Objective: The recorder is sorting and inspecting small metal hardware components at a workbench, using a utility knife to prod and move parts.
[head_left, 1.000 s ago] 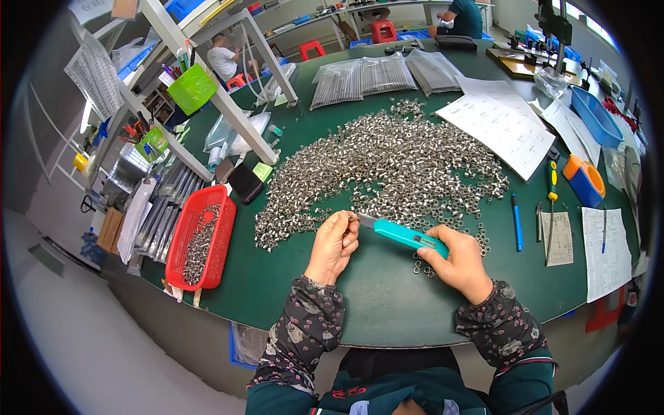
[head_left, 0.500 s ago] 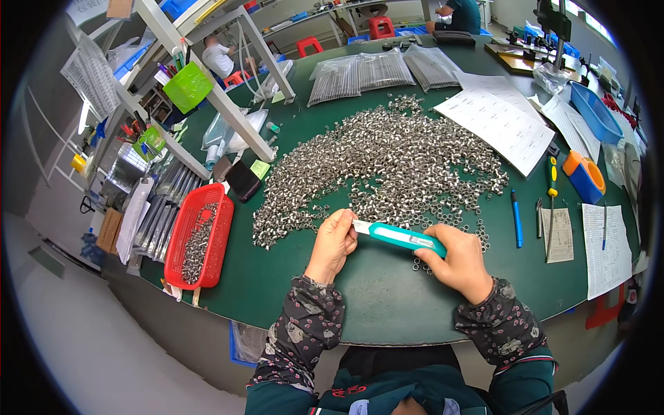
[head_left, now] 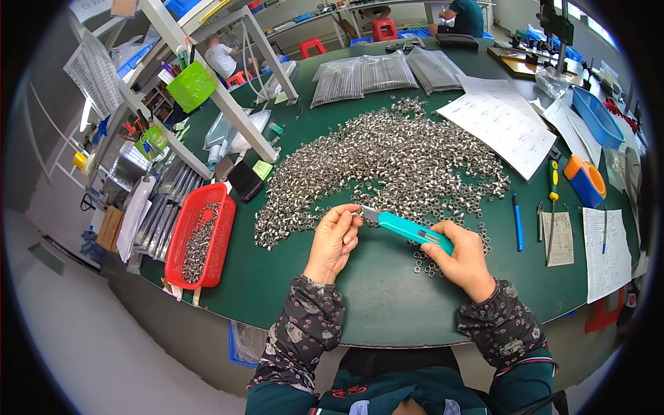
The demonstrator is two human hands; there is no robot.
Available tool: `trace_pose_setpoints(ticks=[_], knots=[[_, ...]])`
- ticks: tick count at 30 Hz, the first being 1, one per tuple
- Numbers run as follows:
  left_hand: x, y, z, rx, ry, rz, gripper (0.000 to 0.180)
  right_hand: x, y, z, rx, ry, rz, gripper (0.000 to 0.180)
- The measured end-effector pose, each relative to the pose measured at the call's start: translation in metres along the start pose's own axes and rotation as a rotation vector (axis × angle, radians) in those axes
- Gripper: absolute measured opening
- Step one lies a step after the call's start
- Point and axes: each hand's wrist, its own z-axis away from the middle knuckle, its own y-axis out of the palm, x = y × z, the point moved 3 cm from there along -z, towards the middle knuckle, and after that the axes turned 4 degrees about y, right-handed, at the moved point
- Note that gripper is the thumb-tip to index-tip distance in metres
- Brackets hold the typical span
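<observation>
My right hand is closed around a turquoise utility knife, its blade out and angled up to the left. The metal blade reaches the fingertips of my left hand. Thumb and forefinger of that hand are pinched together at the blade's tip; whatever sits between them is too small to make out. Both hands are above the green table, just on the near side of a wide heap of small shiny metal rings. A few loose rings lie below the knife.
On the left stands a red basket partly filled with small metal pieces. Bagged metal rods lie beyond the heap. Paper sheets, a blue pen, a screwdriver and a tape dispenser are at the right.
The knife has tilted more steeply, its blade end rising slightly and turning to another face. My left fingertips have shifted a little, still at the blade. My right hand stays closed on the handle.
</observation>
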Motion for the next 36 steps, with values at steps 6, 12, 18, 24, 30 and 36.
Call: trace_pose_setpoints(ticks=[6, 12, 18, 24, 30, 36], knots=[[0.001, 0.000, 0.000, 0.033, 0.009, 0.009, 0.013, 0.000, 0.001, 0.000, 0.059, 0.072, -0.030, 0.023], [0.003, -0.004, -0.001, 0.063, 0.019, 0.026, 0.013, -0.002, 0.003, 0.000, 0.102, 0.108, -0.039, 0.025], [0.002, 0.000, 0.000, 0.080, 0.004, 0.006, 0.011, -0.002, 0.003, 0.000, 0.140, 0.148, -0.064, 0.026], [0.001, 0.002, 0.001, 0.063, 0.027, -0.013, 0.013, -0.002, 0.003, -0.001, 0.222, 0.181, -0.109, 0.025], [0.000, 0.003, 0.002, -0.005, 0.059, -0.197, 0.015, -0.008, 0.004, -0.001, 0.290, 0.240, -0.108, 0.027], [0.001, -0.003, 0.001, -0.068, 0.000, -0.208, 0.016, 0.009, 0.003, 0.005, -0.011, -0.128, 0.132, 0.025]])
